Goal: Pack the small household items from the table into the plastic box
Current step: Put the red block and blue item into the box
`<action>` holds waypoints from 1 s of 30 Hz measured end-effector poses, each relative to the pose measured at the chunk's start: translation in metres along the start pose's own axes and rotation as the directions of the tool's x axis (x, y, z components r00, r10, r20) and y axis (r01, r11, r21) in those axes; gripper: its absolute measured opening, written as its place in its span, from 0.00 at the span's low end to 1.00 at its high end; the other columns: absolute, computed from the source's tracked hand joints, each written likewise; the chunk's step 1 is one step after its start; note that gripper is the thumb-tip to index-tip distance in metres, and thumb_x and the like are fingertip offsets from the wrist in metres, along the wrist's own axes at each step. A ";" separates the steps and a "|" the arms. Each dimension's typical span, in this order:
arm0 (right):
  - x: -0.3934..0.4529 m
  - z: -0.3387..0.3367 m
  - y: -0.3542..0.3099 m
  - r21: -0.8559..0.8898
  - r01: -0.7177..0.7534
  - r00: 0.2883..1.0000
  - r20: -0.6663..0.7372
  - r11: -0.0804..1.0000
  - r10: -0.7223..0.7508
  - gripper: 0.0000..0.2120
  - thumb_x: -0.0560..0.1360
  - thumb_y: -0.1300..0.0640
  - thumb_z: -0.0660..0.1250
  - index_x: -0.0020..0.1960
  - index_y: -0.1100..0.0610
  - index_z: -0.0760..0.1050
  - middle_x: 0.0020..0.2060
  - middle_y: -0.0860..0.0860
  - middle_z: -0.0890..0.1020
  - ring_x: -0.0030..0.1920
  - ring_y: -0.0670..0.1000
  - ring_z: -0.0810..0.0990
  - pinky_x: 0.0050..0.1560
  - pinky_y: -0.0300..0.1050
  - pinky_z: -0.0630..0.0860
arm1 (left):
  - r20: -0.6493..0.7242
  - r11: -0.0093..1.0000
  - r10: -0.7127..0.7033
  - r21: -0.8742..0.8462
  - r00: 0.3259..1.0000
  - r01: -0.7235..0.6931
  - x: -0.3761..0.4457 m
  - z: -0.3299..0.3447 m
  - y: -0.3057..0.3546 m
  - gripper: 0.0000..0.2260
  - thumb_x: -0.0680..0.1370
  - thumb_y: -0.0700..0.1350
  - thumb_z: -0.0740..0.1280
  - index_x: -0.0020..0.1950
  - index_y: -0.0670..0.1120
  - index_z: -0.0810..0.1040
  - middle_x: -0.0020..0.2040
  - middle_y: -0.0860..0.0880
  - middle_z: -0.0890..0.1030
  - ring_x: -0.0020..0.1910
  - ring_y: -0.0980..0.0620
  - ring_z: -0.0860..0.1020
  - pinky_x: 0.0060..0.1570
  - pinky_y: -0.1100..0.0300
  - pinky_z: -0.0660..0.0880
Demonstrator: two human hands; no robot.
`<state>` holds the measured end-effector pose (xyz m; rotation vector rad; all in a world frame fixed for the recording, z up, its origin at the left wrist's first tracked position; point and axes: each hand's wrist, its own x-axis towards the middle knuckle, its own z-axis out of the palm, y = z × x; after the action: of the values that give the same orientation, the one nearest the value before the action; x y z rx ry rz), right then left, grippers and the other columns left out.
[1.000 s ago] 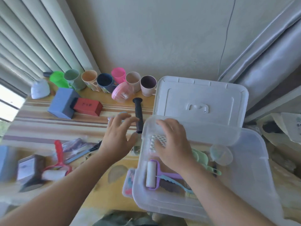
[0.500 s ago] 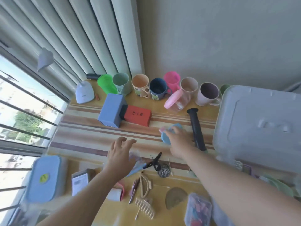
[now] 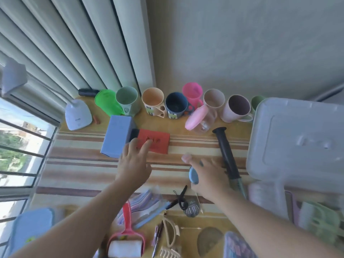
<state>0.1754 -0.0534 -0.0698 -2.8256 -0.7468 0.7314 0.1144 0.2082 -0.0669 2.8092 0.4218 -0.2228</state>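
Head view: left hand (image 3: 133,162), fingers spread and holding nothing, reaching onto flat red cardboard box (image 3: 153,143); right hand (image 3: 209,176) gripping small round blue item (image 3: 193,175); advise pinching red box by long edges, clearing blue box (image 3: 118,138) touching alongside.

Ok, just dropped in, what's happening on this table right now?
A person is packing small items into the plastic box at right. The right hand grips a small blue oval item near the black handle. The left hand reaches with straight fingers onto the red box. A row of cups stands along the wall.
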 end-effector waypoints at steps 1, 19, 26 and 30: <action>-0.006 -0.004 0.001 0.116 -0.014 0.999 -0.028 0.993 0.017 0.38 0.73 0.45 0.77 0.75 0.34 0.59 0.60 0.40 0.73 0.62 0.48 0.72 0.60 0.48 0.74 | -0.008 0.999 0.023 0.049 1.000 -0.022 0.017 0.000 0.004 0.38 0.72 0.42 0.71 0.78 0.58 0.58 0.74 0.45 0.62 0.72 0.40 0.62 0.68 0.41 0.70; -0.081 0.012 0.022 -0.237 -0.229 0.961 0.102 0.944 0.258 0.31 0.71 0.53 0.77 0.70 0.53 0.70 0.62 0.51 0.79 0.63 0.56 0.77 0.60 0.53 0.72 | 0.190 0.983 -0.046 0.186 0.981 0.010 -0.004 0.003 0.040 0.32 0.69 0.44 0.70 0.69 0.64 0.64 0.57 0.50 0.66 0.58 0.42 0.67 0.38 0.50 0.74; -0.141 -0.077 0.019 0.020 -0.008 0.991 -0.136 1.000 0.011 0.32 0.67 0.38 0.73 0.68 0.45 0.69 0.59 0.43 0.79 0.60 0.55 0.74 0.58 0.54 0.71 | 0.018 0.995 0.008 0.095 1.000 -0.010 -0.055 -0.046 0.072 0.34 0.67 0.48 0.75 0.71 0.62 0.68 0.60 0.48 0.70 0.61 0.38 0.68 0.48 0.43 0.78; -0.209 -0.108 0.110 0.270 0.001 0.916 -0.386 0.963 0.107 0.34 0.63 0.37 0.72 0.67 0.47 0.74 0.56 0.46 0.79 0.54 0.54 0.75 0.54 0.52 0.74 | 0.001 1.000 -0.001 -0.003 1.000 0.001 -0.084 -0.055 0.115 0.39 0.63 0.52 0.79 0.71 0.63 0.67 0.59 0.46 0.72 0.60 0.33 0.70 0.58 0.37 0.75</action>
<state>0.1163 -0.2529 0.0867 -2.6260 -0.4646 0.2194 0.0765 0.0978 0.0312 2.8060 0.4226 -0.2239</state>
